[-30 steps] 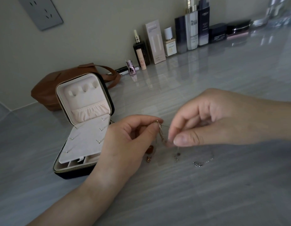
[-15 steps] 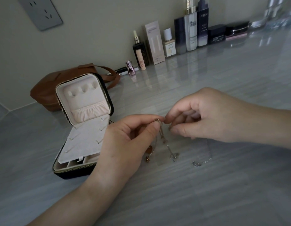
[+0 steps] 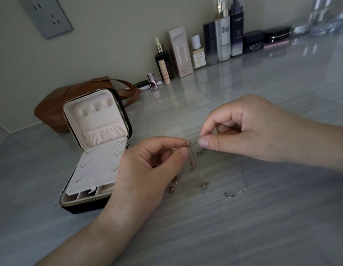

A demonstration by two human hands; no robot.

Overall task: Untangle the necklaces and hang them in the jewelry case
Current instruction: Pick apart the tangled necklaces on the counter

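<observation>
A grey wall socket (image 3: 45, 16) sits high on the pale wall (image 3: 109, 35) at far left. Below it a brown leather bag (image 3: 51, 110) lies on the glossy, grey-streaked countertop (image 3: 243, 227). Just in front of the bag the jewelry case (image 3: 97, 169) stands open, its cream lid upright with hooks and a gathered pocket and its flat panel tilted over the tray.

Right of the case, the left hand (image 3: 145, 169) pinches a rose-gold chain between thumb and forefinger, the other fingers curled. The tangled necklaces (image 3: 191, 158) hang between the two hands, their loose ends and clasps lying on the countertop beneath. The right hand (image 3: 249, 127) pinches the same knot with thumb and forefinger, the remaining fingers folded in.

Cosmetics line the wall behind. A small pink bottle (image 3: 152, 81) comes first, then a dark dropper bottle (image 3: 164, 58) and a peach tube (image 3: 165, 74) with large letters that look like "JU". Next is a white carton (image 3: 181, 51) whose print is too small to read. Farther right a white pump bottle (image 3: 223, 41) shows a large "H", and a dark bottle (image 3: 236, 33) carries "L'OREAL". Two black jars (image 3: 253, 41) follow it.
</observation>
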